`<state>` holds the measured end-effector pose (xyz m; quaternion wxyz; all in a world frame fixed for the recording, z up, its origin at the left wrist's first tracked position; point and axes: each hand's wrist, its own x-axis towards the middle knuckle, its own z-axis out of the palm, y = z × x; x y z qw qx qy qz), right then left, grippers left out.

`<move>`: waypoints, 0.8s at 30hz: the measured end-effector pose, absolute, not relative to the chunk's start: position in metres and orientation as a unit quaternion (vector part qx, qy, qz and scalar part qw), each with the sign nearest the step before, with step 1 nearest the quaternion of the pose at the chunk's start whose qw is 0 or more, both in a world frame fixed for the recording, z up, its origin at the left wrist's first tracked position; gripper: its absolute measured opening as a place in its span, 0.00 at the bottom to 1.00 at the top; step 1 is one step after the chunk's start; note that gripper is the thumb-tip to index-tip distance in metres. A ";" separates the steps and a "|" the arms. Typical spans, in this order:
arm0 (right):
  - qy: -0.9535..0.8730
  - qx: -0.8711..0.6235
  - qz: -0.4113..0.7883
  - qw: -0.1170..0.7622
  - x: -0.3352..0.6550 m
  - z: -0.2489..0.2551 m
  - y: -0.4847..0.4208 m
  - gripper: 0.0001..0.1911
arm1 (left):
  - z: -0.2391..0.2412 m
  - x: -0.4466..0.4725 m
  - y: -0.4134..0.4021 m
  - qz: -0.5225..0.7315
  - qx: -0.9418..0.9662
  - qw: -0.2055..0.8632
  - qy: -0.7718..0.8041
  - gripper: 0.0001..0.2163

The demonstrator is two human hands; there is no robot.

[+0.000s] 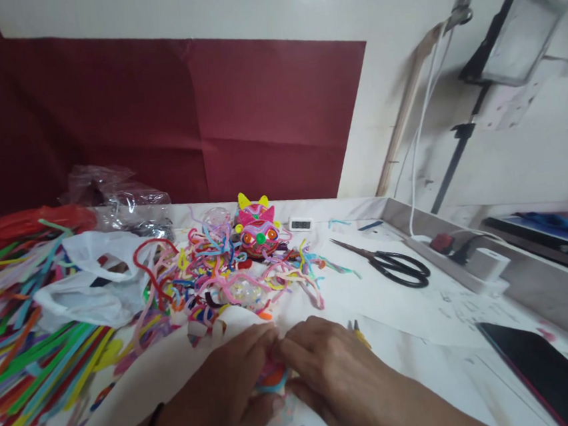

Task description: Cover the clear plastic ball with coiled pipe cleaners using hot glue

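So both hands are working right at the near edge of the desk [450, 371]: the left hand [237, 375] and the right hand [322, 356] are holding a small colourful piece [271, 380] between them, fingers bunching in close from either side. My guess is they're bracing it from both sides because it's small and would be slipping otherwise. The knuckles are covering most of it, so I can't tell exactly how the fingertips are gripping; only a bit of orange and a blue edge is showing.

The tangled pile [219, 266] is sitting straight ahead, probably for easy reach, and the long strips [53, 379] are fanning out on the left. The scissors [377, 256] are lying off to the right, maybe to keep the points out of the way, and a yellow-handled tool [360, 337] is resting just beyond the right hand.

Texture-wise, the strips are looking soft and fuzzy, like pipe cleaners, bending into loops and squiggles. A bright eared ornament [260, 234] is perching at the back of the pile, its pink front looking rounded. The white bag [86, 302] is crumpling thinly beside it all.
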<state>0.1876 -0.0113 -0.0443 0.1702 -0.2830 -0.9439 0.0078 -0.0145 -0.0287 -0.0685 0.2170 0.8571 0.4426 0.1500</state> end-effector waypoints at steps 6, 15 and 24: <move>-0.939 -0.267 -0.009 0.217 0.187 -0.050 -0.009 0.08 | -0.059 -0.012 -0.032 0.147 0.859 0.208 0.445 0.22; -0.932 -0.258 -0.012 0.255 0.185 -0.051 -0.012 0.09 | -0.051 -0.008 -0.030 0.118 0.848 0.222 0.466 0.27; -0.929 -0.240 -0.014 0.280 0.183 -0.055 -0.009 0.09 | -0.071 -0.015 -0.032 0.161 0.865 0.154 0.450 0.29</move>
